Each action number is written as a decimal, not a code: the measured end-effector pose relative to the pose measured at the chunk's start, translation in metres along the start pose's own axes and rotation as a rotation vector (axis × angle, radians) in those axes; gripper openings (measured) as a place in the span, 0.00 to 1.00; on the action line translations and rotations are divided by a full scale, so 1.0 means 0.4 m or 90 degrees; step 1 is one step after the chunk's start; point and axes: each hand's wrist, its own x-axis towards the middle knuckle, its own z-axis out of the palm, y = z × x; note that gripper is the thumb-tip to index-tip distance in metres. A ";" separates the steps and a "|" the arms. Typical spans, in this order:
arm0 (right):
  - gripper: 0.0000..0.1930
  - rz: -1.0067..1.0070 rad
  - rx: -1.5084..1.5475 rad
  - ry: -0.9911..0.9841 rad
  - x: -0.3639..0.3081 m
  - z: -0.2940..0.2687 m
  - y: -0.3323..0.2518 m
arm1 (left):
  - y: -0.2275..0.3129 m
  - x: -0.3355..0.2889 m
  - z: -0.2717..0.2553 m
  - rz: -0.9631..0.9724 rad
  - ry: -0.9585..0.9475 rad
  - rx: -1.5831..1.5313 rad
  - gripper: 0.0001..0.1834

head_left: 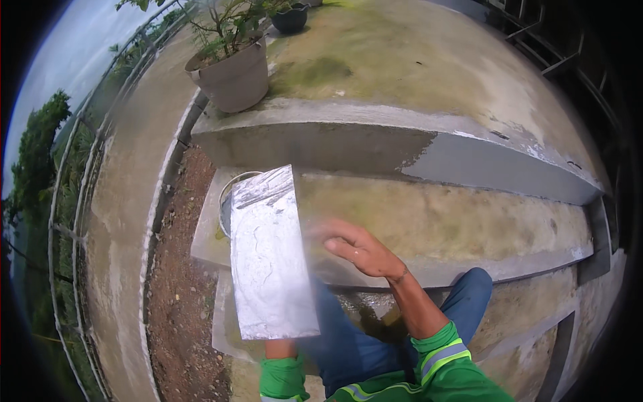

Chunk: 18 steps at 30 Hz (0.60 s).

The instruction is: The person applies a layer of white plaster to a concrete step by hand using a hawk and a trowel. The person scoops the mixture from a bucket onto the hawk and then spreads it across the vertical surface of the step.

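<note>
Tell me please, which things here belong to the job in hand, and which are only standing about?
In the job: silvery board, right hand beside it; probably the round container behind, partly hidden.
Standing about: large plant pot, smaller dark pot.

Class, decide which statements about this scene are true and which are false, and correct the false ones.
1. The silvery rectangular board partly hides the bucket. True.
2. The right hand is inside the bucket. False: the right hand is beside the board's right edge.
3. The potted plant lies toppled on its side. False: the potted plant stands upright.
4. The right sleeve is green with a reflective band. True.
</note>
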 end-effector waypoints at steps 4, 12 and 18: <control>0.22 0.181 0.176 -0.038 -0.116 -0.037 0.033 | -0.116 0.061 0.033 -0.128 -0.072 0.073 0.16; 0.24 0.144 0.273 0.206 -0.284 -0.138 0.180 | -0.265 0.213 0.069 -0.271 -0.218 0.203 0.23; 0.26 0.057 0.355 0.294 -0.404 -0.222 0.294 | -0.214 0.357 0.009 -0.278 -0.230 0.351 0.31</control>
